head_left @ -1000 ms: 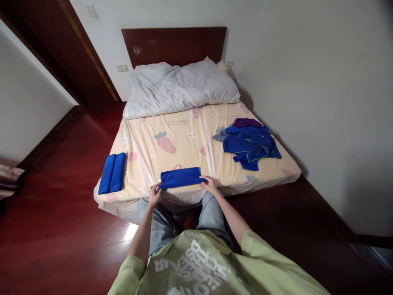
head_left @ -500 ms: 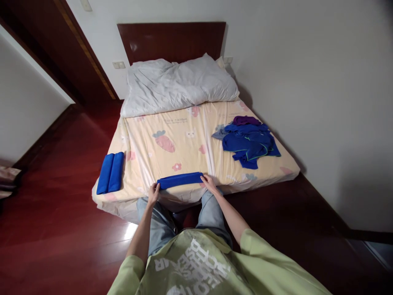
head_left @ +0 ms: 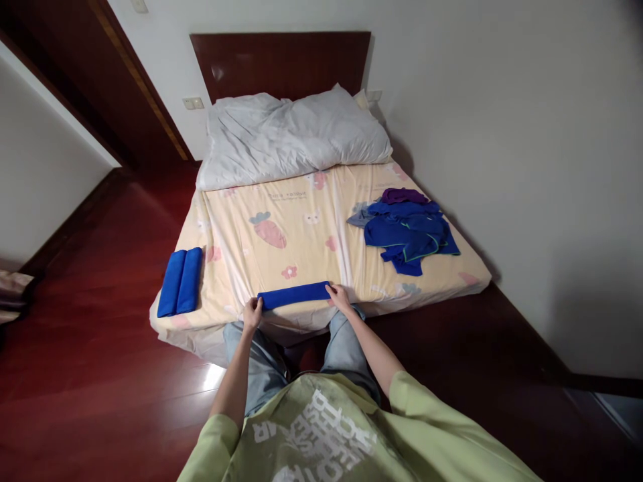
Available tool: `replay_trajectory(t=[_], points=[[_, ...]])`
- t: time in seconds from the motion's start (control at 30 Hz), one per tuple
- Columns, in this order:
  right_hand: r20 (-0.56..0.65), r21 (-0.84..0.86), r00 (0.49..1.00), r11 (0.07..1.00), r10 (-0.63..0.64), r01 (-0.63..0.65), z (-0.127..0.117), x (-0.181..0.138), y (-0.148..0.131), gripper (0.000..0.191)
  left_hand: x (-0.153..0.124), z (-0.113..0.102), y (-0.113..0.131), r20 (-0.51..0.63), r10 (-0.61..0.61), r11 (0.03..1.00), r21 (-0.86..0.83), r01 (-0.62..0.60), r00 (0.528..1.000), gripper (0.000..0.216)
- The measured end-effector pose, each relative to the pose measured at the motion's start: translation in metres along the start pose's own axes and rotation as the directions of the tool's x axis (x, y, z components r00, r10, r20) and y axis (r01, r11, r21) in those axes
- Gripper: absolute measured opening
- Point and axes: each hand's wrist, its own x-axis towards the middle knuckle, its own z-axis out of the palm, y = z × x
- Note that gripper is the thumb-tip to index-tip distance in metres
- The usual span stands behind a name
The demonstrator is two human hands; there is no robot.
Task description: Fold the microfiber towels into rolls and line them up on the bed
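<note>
Head cam: a person's L hand [head_left: 252, 313] and R hand [head_left: 340, 297], each grip pinching one end, hold a narrow folded blue cloth [head_left: 294, 295] along the bed's [head_left: 306, 246] near edge, w/ two blue bundles [head_left: 188, 280] side by side nr the near L corner & a mostly blue clothes pile [head_left: 409, 231] toward the R edge.

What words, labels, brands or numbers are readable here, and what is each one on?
Shirt: "R" seems to stand out among big white letters; creases and tilt keep me from reading whole words surely.
Sheet: two patches of small printed lettering, too blurred to read.
Held blue cloth: no text shows.
I can make out no brand or number.
</note>
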Motion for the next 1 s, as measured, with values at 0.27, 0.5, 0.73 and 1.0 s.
replay_trajectory(t=[0.27,0.5,0.73,1.0], points=[[-0.016,0.028,0.999,0.999,0.031,-0.03,0.001,0.0,-0.004,0.052,-0.006,0.003,0.006,-0.077,-0.059,0.998,-0.021,0.058,0.995,0.038],[-0.029,0.047,0.999,0.999,0.014,-0.013,0.002,-0.002,-0.007,0.053,-0.01,0.006,0.009,-0.077,-0.05,0.998,-0.033,0.048,0.996,0.033],[-0.069,0.078,0.996,0.996,0.05,-0.044,0.004,-0.004,-0.009,0.05,-0.011,0.004,0.008,-0.144,0.068,0.993,0.101,-0.054,0.987,0.028],[-0.069,0.003,0.997,0.999,0.046,-0.046,0.003,-0.009,-0.015,0.037,-0.014,0.0,0.013,-0.095,0.255,0.955,0.179,-0.236,0.962,0.015]])
